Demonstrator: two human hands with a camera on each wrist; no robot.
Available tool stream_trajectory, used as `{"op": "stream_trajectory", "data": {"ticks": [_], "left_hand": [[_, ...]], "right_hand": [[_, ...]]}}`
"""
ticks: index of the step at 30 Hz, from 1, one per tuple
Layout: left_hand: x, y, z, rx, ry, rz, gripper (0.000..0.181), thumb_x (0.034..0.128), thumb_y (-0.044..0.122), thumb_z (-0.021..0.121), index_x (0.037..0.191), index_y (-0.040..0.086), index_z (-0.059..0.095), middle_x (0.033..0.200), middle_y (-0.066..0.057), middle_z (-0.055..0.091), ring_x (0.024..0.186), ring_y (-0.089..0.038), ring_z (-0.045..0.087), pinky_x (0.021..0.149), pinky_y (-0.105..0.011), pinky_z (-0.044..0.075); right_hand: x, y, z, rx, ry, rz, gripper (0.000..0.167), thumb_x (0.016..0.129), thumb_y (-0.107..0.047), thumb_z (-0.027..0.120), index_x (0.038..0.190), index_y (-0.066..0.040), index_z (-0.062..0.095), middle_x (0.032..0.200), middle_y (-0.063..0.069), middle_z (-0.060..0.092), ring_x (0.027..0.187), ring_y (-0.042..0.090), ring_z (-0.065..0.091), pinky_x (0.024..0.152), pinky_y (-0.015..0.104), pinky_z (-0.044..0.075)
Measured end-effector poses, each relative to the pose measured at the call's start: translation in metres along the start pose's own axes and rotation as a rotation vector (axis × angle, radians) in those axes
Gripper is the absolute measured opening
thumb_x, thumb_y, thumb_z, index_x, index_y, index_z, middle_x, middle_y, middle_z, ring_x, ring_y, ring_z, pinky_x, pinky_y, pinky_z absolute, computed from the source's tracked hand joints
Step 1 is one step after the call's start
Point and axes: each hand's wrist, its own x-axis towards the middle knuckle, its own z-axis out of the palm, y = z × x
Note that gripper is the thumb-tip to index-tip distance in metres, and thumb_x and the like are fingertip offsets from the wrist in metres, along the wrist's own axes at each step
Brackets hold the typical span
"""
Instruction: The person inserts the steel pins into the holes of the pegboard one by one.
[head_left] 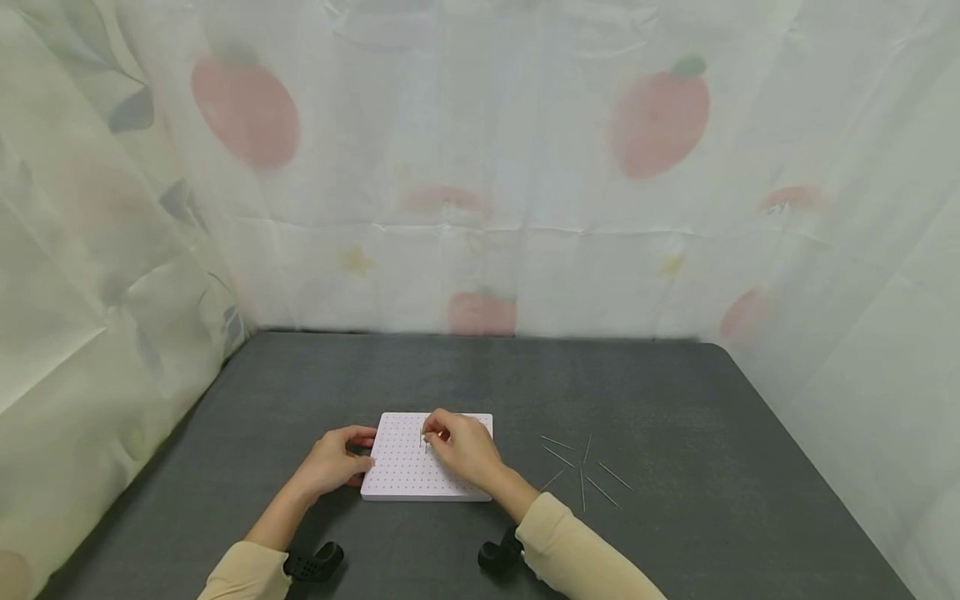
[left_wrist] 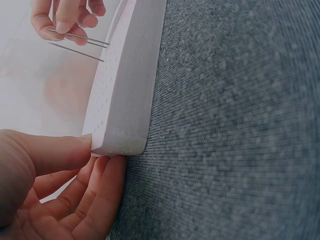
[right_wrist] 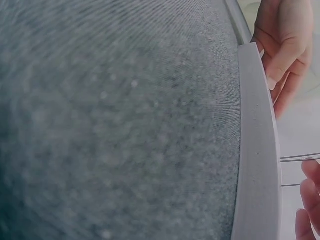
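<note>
A white board [head_left: 397, 477] with a grid of small holes lies flat on the dark table. My left hand [head_left: 332, 458] grips its left edge, thumb at the top edge and fingers against the side. Above the middle of the board, my right hand [head_left: 465, 450] pinches a thin metal pin [left_wrist: 95, 40] near its upper end. That pin's lower end is at the board's surface; whether it sits in a hole I cannot tell. Two more pins stand upright close by, one of them a pin [left_wrist: 75, 51] apart from the fingers.
Several loose metal pins [head_left: 582, 490] lie spread on the dark table [head_left: 697, 450] right of the board. A patterned curtain [head_left: 480, 250] hangs behind the table and along its sides. Black wrist devices [head_left: 315, 562] are on both forearms.
</note>
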Motion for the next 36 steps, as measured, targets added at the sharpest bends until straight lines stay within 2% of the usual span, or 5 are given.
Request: {"op": "stream_trajectory", "data": {"ticks": [13, 19, 30, 36], "left_hand": [[0.002, -0.001, 0.0, -0.014, -0.01, 0.002, 0.052, 0.0832, -0.001, 0.068, 0.133, -0.005, 0.054, 0.124, -0.023, 0.062, 0.084, -0.016, 0.067, 0.064, -0.035, 0.06], [0.002, -0.001, 0.001, -0.01, -0.011, -0.008, 0.053, 0.0834, 0.0, 0.068, 0.134, -0.005, 0.054, 0.124, -0.023, 0.062, 0.085, -0.016, 0.067, 0.064, -0.035, 0.06], [0.001, 0.0, 0.0, -0.01, -0.008, -0.003, 0.052, 0.0831, 0.0, 0.068, 0.133, -0.006, 0.054, 0.124, -0.024, 0.062, 0.085, -0.016, 0.067, 0.064, -0.035, 0.06], [0.001, 0.0, 0.0, -0.006, -0.005, 0.003, 0.052, 0.083, 0.0, 0.068, 0.133, -0.006, 0.054, 0.123, -0.023, 0.062, 0.085, -0.016, 0.067, 0.064, -0.035, 0.06]], "right_hand": [[-0.001, 0.002, 0.0, -0.048, -0.031, -0.002, 0.004, 0.091, -0.017, 0.066, 0.092, -0.015, 0.069, 0.079, -0.005, 0.072, 0.068, 0.0, 0.054, 0.062, 0.01, 0.038], [-0.003, 0.004, -0.003, -0.05, -0.046, 0.006, 0.007, 0.09, -0.016, 0.067, 0.093, -0.018, 0.073, 0.081, -0.005, 0.073, 0.069, -0.001, 0.055, 0.063, 0.011, 0.04], [-0.008, 0.016, -0.014, -0.065, -0.045, -0.007, 0.011, 0.09, -0.014, 0.066, 0.095, -0.019, 0.074, 0.081, -0.006, 0.073, 0.069, 0.0, 0.057, 0.062, 0.012, 0.041], [-0.01, 0.023, -0.027, -0.068, -0.044, -0.029, 0.01, 0.089, -0.012, 0.067, 0.095, -0.018, 0.072, 0.083, -0.004, 0.073, 0.071, 0.006, 0.061, 0.062, 0.014, 0.043]]}}
